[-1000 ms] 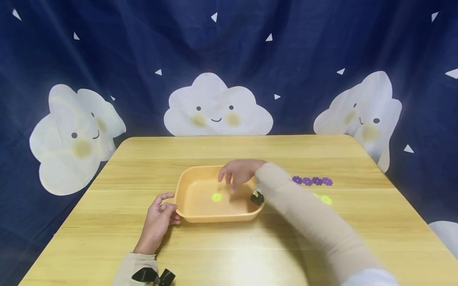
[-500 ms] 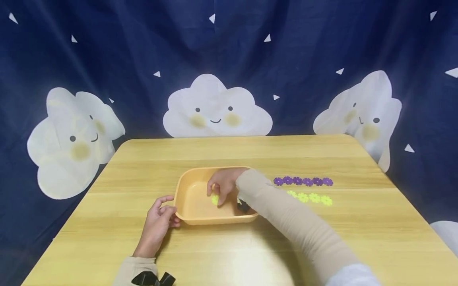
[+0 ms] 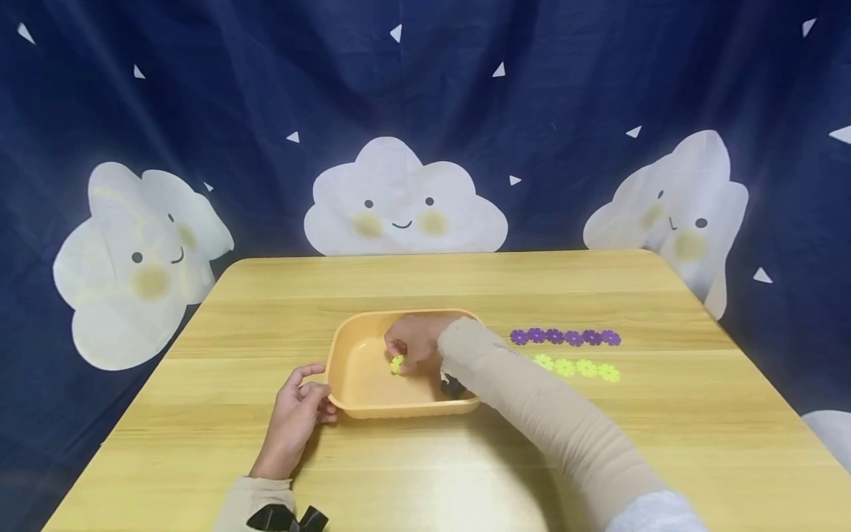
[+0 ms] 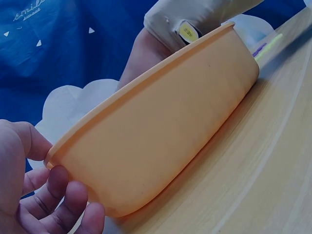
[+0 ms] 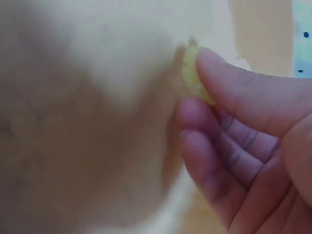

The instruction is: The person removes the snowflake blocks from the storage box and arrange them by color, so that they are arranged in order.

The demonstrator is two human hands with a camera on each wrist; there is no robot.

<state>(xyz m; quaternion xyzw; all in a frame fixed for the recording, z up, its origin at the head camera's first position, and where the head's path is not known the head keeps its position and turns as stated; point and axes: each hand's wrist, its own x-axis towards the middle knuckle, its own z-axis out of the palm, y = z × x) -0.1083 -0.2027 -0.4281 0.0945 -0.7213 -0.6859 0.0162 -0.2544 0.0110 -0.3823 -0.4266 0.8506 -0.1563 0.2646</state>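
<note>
An orange plastic basin [image 3: 362, 388] stands on the wooden table. My left hand [image 3: 292, 417] holds its left end, and in the left wrist view the thumb and fingers pinch the basin's rim [image 4: 97, 107]. Inside the basin, my right hand [image 3: 420, 343] reaches down. It pinches a yellow flower-shaped disc [image 3: 397, 364] between thumb and fingers. The right wrist view shows this flower disc [image 5: 190, 70] on edge at the thumb tip, close over the basin floor.
To the right of the basin, a row of several purple flower discs [image 3: 565, 337] lies on the table [image 3: 425, 473]. A row of yellow flower discs [image 3: 575, 368] lies nearer, partly behind the right sleeve [image 3: 532, 391]. A dark blue curtain with clouds hangs behind.
My right hand has moved left and down into the basin and taken hold of the yellow flower disc, which now stands tilted up. The left hand keeps its place at the rim.
</note>
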